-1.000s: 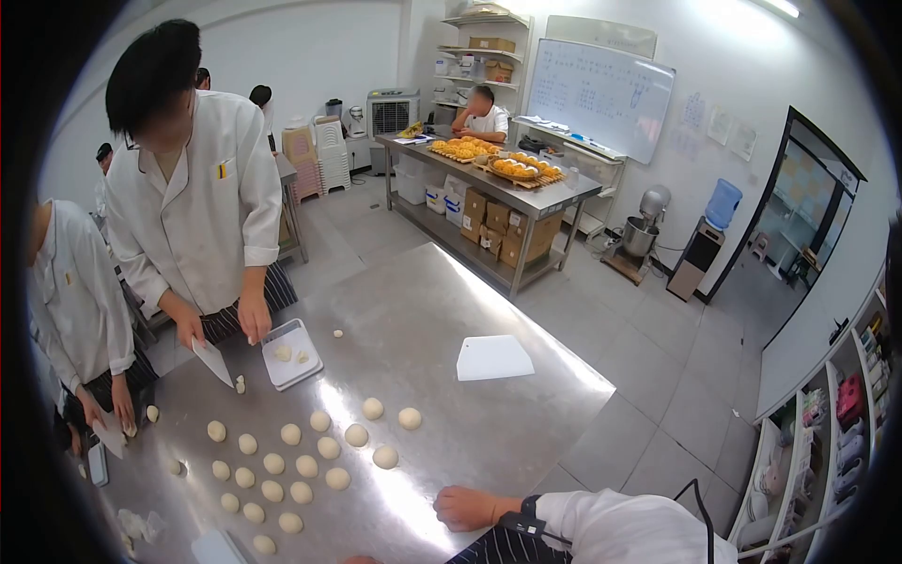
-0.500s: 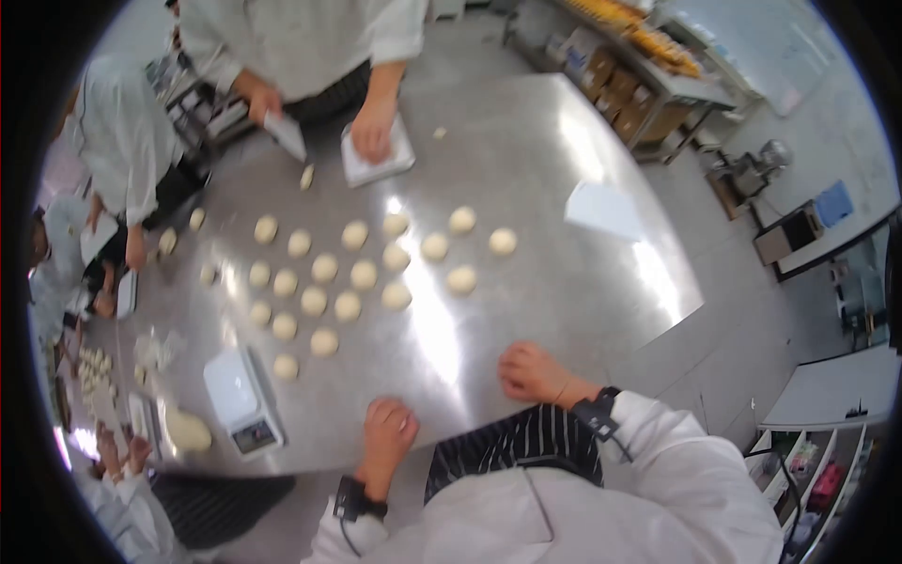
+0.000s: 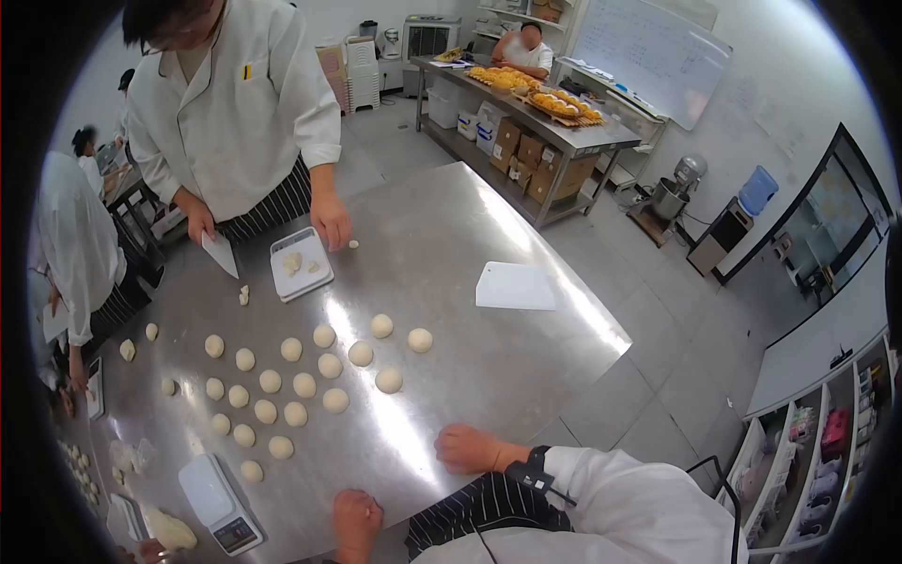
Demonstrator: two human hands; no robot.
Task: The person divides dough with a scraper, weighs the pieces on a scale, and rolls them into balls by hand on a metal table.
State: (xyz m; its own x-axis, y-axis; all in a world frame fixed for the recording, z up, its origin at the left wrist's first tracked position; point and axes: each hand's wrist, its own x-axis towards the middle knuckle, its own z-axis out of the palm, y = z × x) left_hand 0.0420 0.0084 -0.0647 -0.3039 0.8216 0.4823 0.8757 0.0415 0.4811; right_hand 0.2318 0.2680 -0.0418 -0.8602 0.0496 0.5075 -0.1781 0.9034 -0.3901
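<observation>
My left hand [image 3: 358, 520] rests as a loose fist at the near edge of the steel table [image 3: 507, 376], its fingers curled in. To its right, my right hand [image 3: 464, 449] lies on the tabletop, also curled closed. No object shows in either hand. Beyond them are several round dough balls [image 3: 335, 400] in loose rows. Left of my left hand stands a white scale [image 3: 209, 489] with a dark display. A white scraper [image 3: 515, 286] lies flat on the far right part of the table.
Across the table a co-worker holds a scraper [image 3: 221, 255] beside a second scale [image 3: 302, 264] with dough pieces on it. Another co-worker stands at far left. A large dough lump [image 3: 171, 532] sits at lower left. Behind is a shelved table [image 3: 601, 136] with food trays.
The view has tilted up, showing more of the room. The co-worker's hand has moved off the far scale to a small dough piece beside it. My hands stay curled at the table edge.
</observation>
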